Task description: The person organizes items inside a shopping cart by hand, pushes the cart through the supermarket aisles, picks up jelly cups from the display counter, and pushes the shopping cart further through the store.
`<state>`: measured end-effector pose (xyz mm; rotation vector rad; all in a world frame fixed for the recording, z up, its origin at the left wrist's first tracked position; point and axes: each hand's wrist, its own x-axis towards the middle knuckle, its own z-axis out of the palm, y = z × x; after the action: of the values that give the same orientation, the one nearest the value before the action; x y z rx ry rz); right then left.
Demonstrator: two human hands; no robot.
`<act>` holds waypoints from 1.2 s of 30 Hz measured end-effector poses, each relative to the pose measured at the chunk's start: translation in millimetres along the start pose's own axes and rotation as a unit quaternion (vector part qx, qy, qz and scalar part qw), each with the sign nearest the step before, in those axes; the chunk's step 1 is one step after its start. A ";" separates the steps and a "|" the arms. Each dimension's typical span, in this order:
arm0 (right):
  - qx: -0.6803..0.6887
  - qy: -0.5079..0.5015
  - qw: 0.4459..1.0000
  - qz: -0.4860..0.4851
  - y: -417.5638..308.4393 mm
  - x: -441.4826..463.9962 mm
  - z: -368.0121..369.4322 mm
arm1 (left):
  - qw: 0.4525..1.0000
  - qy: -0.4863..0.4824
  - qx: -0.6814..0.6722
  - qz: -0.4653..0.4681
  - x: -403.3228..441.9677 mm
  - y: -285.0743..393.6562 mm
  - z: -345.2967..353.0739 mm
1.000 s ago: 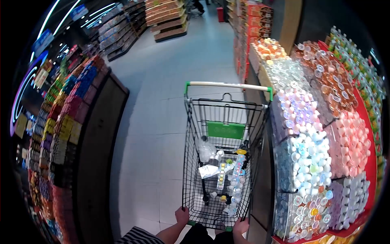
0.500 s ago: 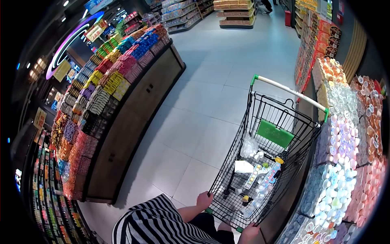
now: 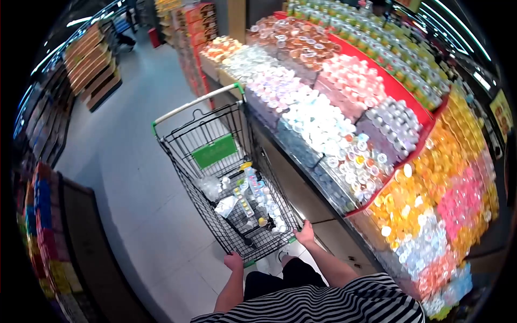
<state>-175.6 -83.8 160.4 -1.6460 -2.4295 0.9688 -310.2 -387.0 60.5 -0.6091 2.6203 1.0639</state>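
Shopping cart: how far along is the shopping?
Done: a clear bag, a white flat item and several small goods lie in the shopping cart. In hand: the left hand and right hand grip its near end. Left: those goods have yet to leave the cart; whether more are wanted, I can't tell.

Left hand (image 3: 233,261) and right hand (image 3: 305,233) grip cart (image 3: 215,151) near edge. Packs and clear bag (image 3: 209,188) inside.

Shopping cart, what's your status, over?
Left hand and right hand gripping near end of cart. Plastic bag, white packet inside. Display counter close on right.
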 end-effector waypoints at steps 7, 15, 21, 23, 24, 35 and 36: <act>0.056 -0.124 0.988 0.071 128.1 -104.6 -22.7 | 0.994 -0.001 0.077 0.075 22.0 0.9 1.6; -0.042 -0.002 0.987 0.156 218.0 -179.1 -91.9 | 0.992 -0.094 -0.078 -0.017 71.4 -7.7 7.6; 0.173 -0.012 0.973 0.155 177.0 -169.0 -124.6 | 0.986 -0.140 -0.040 0.076 102.6 -14.3 -14.5; 0.187 -0.017 0.973 0.133 163.3 -172.0 -127.6 | 0.979 -0.024 0.067 0.192 57.4 13.1 -53.7; 0.182 -0.025 0.974 0.131 159.9 -173.5 -129.2 | 0.963 0.045 0.124 0.237 25.3 38.5 -82.8; 0.139 0.010 0.968 0.207 211.8 -226.6 -112.8 | 0.789 -0.043 0.276 0.548 -50.0 10.9 -72.4; 0.154 0.004 0.963 0.223 214.7 -233.6 -114.5 | 0.795 -0.087 0.297 0.522 -44.1 14.2 -68.0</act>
<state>144.3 -179.0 209.1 -2.0997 -1.8064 1.3055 -282.6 -413.4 133.5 1.1334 2.8084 0.3220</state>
